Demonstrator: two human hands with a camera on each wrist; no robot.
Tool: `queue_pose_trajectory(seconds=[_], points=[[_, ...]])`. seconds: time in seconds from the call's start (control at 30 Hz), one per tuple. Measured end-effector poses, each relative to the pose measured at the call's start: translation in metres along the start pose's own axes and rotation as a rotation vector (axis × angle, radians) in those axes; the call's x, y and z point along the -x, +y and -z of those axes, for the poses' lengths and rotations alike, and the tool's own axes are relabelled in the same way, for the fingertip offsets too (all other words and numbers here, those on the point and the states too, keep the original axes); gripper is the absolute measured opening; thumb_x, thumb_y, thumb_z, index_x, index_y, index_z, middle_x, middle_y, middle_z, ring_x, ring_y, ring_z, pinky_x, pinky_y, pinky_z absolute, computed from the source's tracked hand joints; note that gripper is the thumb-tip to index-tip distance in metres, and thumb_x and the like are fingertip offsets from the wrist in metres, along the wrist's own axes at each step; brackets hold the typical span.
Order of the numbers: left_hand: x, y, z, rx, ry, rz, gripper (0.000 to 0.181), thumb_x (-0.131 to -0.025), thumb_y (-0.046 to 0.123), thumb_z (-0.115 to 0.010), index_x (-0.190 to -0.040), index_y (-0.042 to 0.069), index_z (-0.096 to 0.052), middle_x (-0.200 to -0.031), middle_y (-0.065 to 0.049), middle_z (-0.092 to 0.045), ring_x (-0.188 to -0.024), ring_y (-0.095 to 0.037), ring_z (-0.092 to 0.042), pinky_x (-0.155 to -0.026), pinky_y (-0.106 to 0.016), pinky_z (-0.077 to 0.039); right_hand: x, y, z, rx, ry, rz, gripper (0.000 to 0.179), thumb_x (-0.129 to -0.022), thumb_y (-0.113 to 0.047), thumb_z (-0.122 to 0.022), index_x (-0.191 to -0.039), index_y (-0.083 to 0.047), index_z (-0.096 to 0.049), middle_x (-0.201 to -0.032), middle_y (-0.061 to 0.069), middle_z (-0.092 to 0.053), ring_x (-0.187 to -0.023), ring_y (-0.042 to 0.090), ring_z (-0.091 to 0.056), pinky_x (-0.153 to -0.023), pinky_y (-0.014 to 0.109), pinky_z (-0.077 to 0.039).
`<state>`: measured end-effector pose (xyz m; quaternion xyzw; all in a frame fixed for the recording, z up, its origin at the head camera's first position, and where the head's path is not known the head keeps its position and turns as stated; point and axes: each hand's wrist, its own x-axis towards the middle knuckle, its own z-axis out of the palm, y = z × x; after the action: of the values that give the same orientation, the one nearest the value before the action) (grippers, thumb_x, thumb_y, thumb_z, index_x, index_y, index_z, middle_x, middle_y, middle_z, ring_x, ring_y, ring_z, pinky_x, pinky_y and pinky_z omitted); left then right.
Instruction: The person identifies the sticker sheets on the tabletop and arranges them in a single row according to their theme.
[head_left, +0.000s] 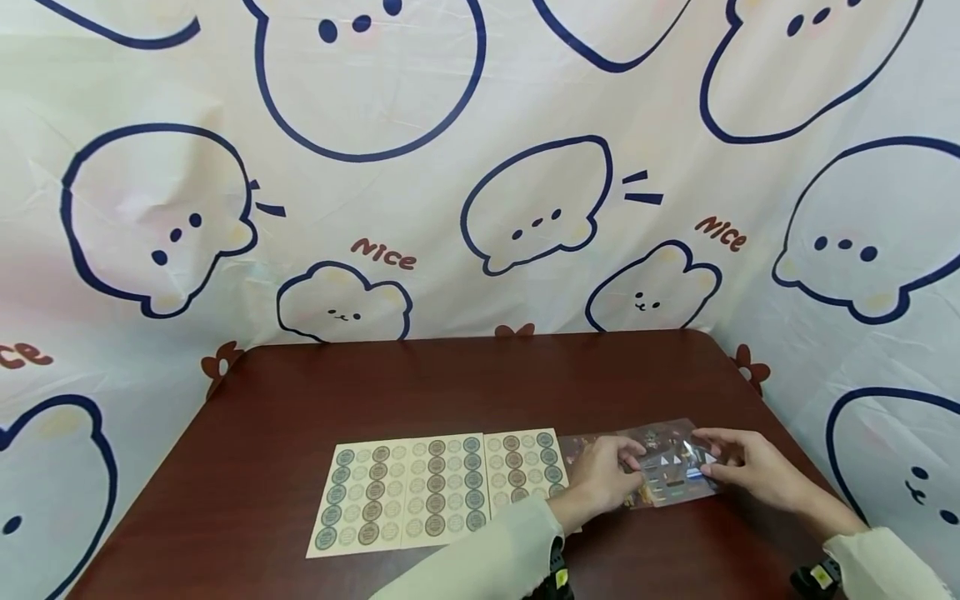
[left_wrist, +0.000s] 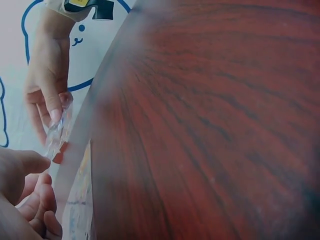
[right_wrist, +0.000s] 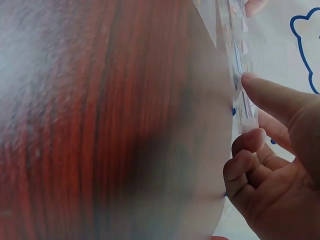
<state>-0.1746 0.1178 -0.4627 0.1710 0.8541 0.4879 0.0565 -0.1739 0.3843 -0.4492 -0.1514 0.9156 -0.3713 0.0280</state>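
Observation:
A clear plastic sheet with small printed stickers (head_left: 671, 458) is held up between the two hands, slightly above the table at the right. My left hand (head_left: 600, 475) pinches its left edge; in the left wrist view the thumb (left_wrist: 32, 162) meets the end of the sheet. My right hand (head_left: 757, 467) grips the right edge, its thumb (right_wrist: 270, 97) on the face of the sheet and fingers behind. Another clear printed sheet (left_wrist: 80, 210) lies on the table beneath, partly covered by the left hand and the raised sheet.
Cream sheets with rows of round stickers (head_left: 412, 492) lie side by side left of the hands, their right part hidden by the left forearm. The dark red-brown table (head_left: 450, 383) reaches back to a cartoon-printed cloth (head_left: 435, 200) hanging around it.

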Motion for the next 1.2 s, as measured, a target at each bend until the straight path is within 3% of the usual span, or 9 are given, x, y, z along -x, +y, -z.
queue_pose_trajectory(seconds=[0.27, 0.37, 0.43, 0.53, 0.6, 0.67, 0.8, 1.2], points=[[-0.007, 0.001, -0.006, -0.034, 0.001, -0.013, 0.029, -0.081, 0.01, -0.08, -0.108, 0.019, -0.076, -0.08, 0.011, -0.071, -0.062, 0.005, -0.052, -0.07, -0.014, -0.044, 0.003, 0.005, 0.004, 0.005, -0.009, -0.003, 0.047, -0.09, -0.011, -0.075, -0.131, 0.008, -0.06, -0.082, 0.001, -0.051, -0.057, 0.01, -0.045, -0.051, 0.024, -0.041], [-0.009, 0.002, -0.007, -0.07, 0.009, -0.005, 0.028, -0.081, 0.012, -0.08, -0.108, 0.021, -0.076, -0.079, 0.014, -0.069, -0.061, 0.005, -0.052, -0.088, -0.022, -0.049, 0.001, 0.008, 0.004, 0.018, -0.013, -0.016, 0.048, -0.09, -0.011, -0.075, -0.131, 0.008, -0.06, -0.083, 0.001, -0.051, -0.058, 0.009, -0.045, -0.051, 0.024, -0.041], [-0.011, 0.002, -0.008, -0.098, 0.012, -0.002, 0.028, -0.082, 0.014, -0.081, -0.108, 0.022, -0.076, -0.078, 0.015, -0.069, -0.061, 0.005, -0.052, -0.104, -0.03, -0.047, -0.001, 0.009, 0.005, 0.031, -0.016, -0.026, 0.048, -0.09, -0.01, -0.075, -0.131, 0.008, -0.06, -0.083, 0.001, -0.052, -0.059, 0.008, -0.045, -0.052, 0.024, -0.04], [-0.013, 0.002, -0.01, -0.128, 0.022, -0.003, 0.028, -0.081, 0.015, -0.081, -0.108, 0.023, -0.076, -0.078, 0.015, -0.069, -0.062, 0.006, -0.052, -0.114, -0.035, -0.041, -0.003, 0.011, 0.004, 0.048, -0.019, -0.034, 0.048, -0.09, -0.01, -0.075, -0.131, 0.008, -0.06, -0.084, 0.002, -0.052, -0.059, 0.007, -0.044, -0.052, 0.024, -0.04], [-0.015, 0.002, -0.012, -0.137, 0.026, 0.0, 0.028, -0.081, 0.016, -0.08, -0.108, 0.023, -0.076, -0.079, 0.015, -0.069, -0.063, 0.007, -0.052, -0.108, -0.031, -0.045, -0.003, 0.013, 0.005, 0.059, -0.019, -0.04, 0.048, -0.089, -0.01, -0.076, -0.131, 0.008, -0.06, -0.084, 0.002, -0.052, -0.059, 0.006, -0.044, -0.052, 0.024, -0.039], [-0.017, 0.002, -0.013, -0.145, 0.03, 0.007, 0.028, -0.081, 0.016, -0.08, -0.108, 0.024, -0.076, -0.079, 0.015, -0.069, -0.065, 0.007, -0.052, -0.091, -0.023, -0.049, -0.003, 0.014, 0.004, 0.064, -0.017, -0.04, 0.048, -0.089, -0.011, -0.076, -0.13, 0.008, -0.06, -0.084, 0.002, -0.051, -0.059, 0.006, -0.044, -0.052, 0.024, -0.039], [-0.02, 0.004, -0.014, -0.16, 0.028, 0.03, 0.027, -0.081, 0.018, -0.08, -0.107, 0.025, -0.075, -0.079, 0.016, -0.068, -0.066, 0.006, -0.053, -0.066, -0.017, -0.043, -0.002, 0.016, 0.005, 0.074, -0.009, -0.045, 0.049, -0.088, -0.013, -0.077, -0.13, 0.008, -0.061, -0.084, 0.002, -0.051, -0.06, 0.006, -0.045, -0.052, 0.024, -0.039], [-0.023, 0.01, -0.02, -0.204, 0.041, 0.034, 0.024, -0.081, 0.02, -0.082, -0.104, 0.024, -0.076, -0.074, 0.016, -0.065, -0.062, 0.005, -0.05, -0.06, -0.016, -0.039, -0.003, 0.024, 0.007, 0.095, -0.022, -0.073, 0.052, -0.088, -0.013, -0.077, -0.132, 0.007, -0.059, -0.086, 0.004, -0.051, -0.061, 0.005, -0.044, -0.054, 0.024, -0.039]])
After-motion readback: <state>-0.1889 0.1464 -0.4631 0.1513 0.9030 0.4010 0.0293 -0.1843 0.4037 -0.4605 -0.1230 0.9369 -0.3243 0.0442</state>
